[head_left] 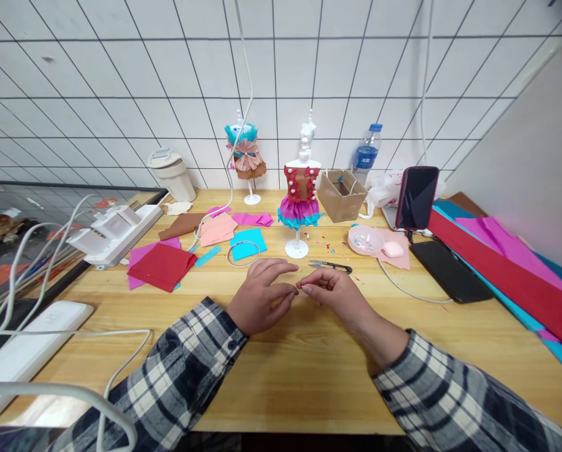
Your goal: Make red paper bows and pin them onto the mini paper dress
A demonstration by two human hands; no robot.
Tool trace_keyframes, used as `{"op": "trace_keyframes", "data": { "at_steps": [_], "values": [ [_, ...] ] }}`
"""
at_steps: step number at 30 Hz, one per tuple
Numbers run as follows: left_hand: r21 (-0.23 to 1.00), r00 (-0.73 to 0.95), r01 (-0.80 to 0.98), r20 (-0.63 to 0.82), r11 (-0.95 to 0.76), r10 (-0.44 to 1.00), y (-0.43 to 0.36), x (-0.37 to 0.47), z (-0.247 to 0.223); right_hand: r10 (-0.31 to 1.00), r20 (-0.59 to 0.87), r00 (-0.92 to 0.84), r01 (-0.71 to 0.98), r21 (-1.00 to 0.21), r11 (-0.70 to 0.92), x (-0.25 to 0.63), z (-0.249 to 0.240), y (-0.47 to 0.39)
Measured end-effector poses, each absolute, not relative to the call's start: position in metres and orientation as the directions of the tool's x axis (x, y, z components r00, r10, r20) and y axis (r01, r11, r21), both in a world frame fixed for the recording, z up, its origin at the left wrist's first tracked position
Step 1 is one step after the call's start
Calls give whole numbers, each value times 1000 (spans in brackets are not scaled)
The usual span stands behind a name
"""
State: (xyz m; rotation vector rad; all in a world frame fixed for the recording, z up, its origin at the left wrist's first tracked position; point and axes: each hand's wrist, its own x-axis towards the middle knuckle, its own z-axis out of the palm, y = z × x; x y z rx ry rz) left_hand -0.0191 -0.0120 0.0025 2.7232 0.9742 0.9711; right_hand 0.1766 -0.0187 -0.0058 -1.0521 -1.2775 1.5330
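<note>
My left hand [265, 296] is over the middle of the wooden table, its thumb and index finger pinched near my right fingertips and its other fingers loosely extended. My right hand [332, 292] pinches with thumb and index finger beside it. Something tiny and reddish shows at the meeting fingertips, too small to name. Just behind my right hand lie small black-handled snips [330, 266]. Beyond them, a white mini dress form [296, 248] stands upright, wearing a brown bodice [302, 182] with red trim and white beads and a magenta skirt [298, 209] edged in turquoise.
Behind are a second dressed form [246, 154], a cardboard box [341, 196], a bottle [366, 150] and a lidded cup [174, 176]. Red paper [162, 267] lies left; a pink dish [365, 240], a standing phone [417, 198], a black phone [450, 270] and long paper strips [507, 270] are right.
</note>
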Motion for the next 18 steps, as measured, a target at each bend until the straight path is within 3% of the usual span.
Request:
{"op": "trace_keyframes", "data": {
  "at_steps": [9, 14, 18],
  "values": [
    [519, 502, 525, 451, -675, 738, -8, -18, 4, 978, -70, -199, -100, -991, -92, 177, -6, -19],
    [779, 453, 447, 227, -440, 862, -9, -13, -1, 994, 108, -12, 201, -974, 108, 178, -3, -20],
    [882, 456, 366, 107, -296, 883, -8, -10, -3, 938, 344, -36, 467, -825, 320, 177, -4, -24]
  ]
}}
